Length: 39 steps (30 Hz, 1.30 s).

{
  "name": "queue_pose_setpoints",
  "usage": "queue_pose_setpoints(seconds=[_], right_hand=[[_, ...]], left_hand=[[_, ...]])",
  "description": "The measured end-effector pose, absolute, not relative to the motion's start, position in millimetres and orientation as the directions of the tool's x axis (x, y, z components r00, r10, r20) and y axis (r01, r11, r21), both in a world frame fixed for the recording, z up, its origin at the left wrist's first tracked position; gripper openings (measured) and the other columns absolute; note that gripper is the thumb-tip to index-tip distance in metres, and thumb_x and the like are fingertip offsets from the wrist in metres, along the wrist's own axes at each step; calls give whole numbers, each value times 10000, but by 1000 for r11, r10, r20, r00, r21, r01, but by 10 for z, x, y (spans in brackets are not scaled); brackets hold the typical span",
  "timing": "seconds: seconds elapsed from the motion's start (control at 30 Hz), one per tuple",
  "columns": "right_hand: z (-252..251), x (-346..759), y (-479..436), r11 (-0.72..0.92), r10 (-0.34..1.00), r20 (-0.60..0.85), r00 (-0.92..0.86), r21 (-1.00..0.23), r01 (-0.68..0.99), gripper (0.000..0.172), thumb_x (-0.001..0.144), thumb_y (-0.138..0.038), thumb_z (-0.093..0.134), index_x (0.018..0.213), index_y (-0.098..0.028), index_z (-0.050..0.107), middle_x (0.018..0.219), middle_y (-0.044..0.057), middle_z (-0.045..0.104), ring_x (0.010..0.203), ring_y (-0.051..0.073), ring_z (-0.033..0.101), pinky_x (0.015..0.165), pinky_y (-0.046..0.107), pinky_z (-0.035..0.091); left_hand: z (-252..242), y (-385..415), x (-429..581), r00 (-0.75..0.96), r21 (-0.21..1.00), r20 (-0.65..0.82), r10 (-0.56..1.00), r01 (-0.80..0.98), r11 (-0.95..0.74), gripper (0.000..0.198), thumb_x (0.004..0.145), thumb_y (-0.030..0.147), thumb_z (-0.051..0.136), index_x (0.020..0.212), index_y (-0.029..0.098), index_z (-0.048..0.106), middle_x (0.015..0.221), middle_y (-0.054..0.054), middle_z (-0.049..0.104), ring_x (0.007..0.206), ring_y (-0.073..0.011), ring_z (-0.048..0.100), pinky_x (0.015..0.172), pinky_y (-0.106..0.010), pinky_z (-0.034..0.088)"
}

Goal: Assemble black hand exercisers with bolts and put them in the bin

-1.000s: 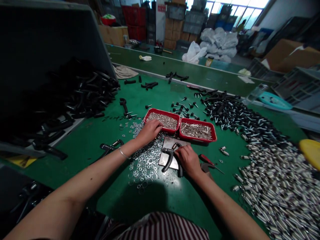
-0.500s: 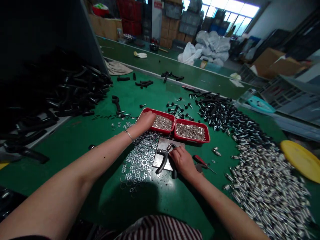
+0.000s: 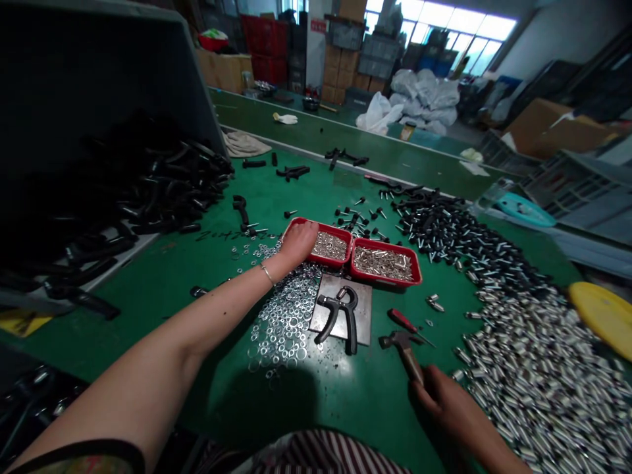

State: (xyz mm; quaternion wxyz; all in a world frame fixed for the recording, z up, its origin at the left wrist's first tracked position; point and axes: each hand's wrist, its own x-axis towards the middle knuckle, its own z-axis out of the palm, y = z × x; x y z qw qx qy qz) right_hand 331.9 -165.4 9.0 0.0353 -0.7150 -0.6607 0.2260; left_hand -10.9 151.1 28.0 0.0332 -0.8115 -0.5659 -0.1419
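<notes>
My left hand [image 3: 300,242] reaches into the left red tray [image 3: 340,263] of small metal pins; its fingers are closed together, and what they hold is hidden. At the lower right, my right hand [image 3: 439,401] is closed round the wooden handle of a hammer [image 3: 405,349], whose head lies by the red screwdriver [image 3: 402,320]. Between the hands, a black hand gripper tool [image 3: 351,324] with two legs and a curved top lies on a square metal plate [image 3: 364,296]; neither hand touches it.
Metal rings [image 3: 284,322] are scattered left of the plate. A second red tray [image 3: 417,266] of pins adjoins the first. Metal cylinders [image 3: 533,368] and black-headed bolts [image 3: 444,230] heap at the right. Black handles [image 3: 162,178] pile at the left beside a grey panel.
My right hand has left the black tool on the plate, moved down and right, and taken hold of the hammer handle. My left hand remains at the left red tray.
</notes>
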Motion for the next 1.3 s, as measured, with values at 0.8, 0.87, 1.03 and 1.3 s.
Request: queue_pose_setpoints(seconds=[0.8,0.87,1.03,1.3], right_hand=[[550,2376,-810,37,975,-149,-163,-619,785,347,989,-494,331,841,-227,497,743,52,624,685,207,600,640,302,429],[515,2424,-833,-51,959,-250,-136,-622,781,367,964,-531,383,799,-224,499,690,35,605,635,201,595,602,297,430],[525,2476,-880,-350,888,-446,-117,-817,458,464,943,-643,344,881,-225,536,552,-58,507,368,113,441,365,227,354],[309,2480,-1035,-429,902,-422,86,-898,94,443,903,-653,465,925,-215,523,529,-87,487,304,68,389,271,170,333]], left_hand=[[215,550,-269,338,879,171,926,372,-298,148,876,275,590,976,200,670,988,-64,725,858,-164,672,792,-321,530],[202,528,-209,366,916,116,923,320,-242,154,869,273,597,985,189,653,951,-63,727,801,-157,681,762,-310,537],[140,527,72,479,872,99,872,381,-308,129,900,239,552,916,179,665,870,-43,711,811,-168,672,784,-308,523],[89,615,310,538,686,125,834,560,-464,144,909,227,572,907,173,705,964,-62,705,917,-202,655,850,-318,497]])
